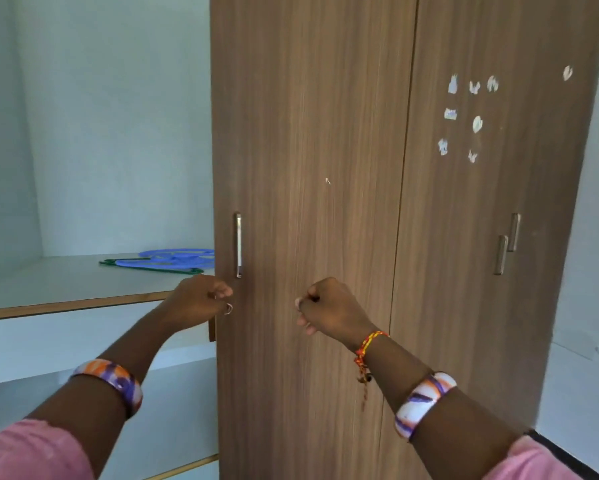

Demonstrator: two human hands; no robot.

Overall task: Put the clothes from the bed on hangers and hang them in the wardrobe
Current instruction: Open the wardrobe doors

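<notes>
Both hands, left hand (201, 299) and right hand (325, 310), are clenched on nothing before the closed wardrobe (325, 133); next grasp its handle (238, 244), hangers (166, 260) waiting on the shelf (66, 289), clothes unseen.

Wardrobe (325, 133): brown wood-grain, doors standing closed, filling the centre and right of the head view. Metal bar handle (238, 244) sitting upright near the left edge of the left door; two further handles (507, 243) showing on the right doors. Torn sticker remnants (464, 116) clinging to the upper right door.

Left hand (201, 299): hanging in front of the left door just below the bar handle, fingers curled, a small ring (228, 308) showing at the fingertips. Right hand (329, 308): curling into a fist before the door, holding nothing visible. Patterned bangles (111, 381) circling both forearms; a red and yellow thread (369, 344) wrapping the right wrist.

Shelf (66, 289): white with wood edging, lying left of the wardrobe, carrying blue and green hangers (166, 261).
</notes>
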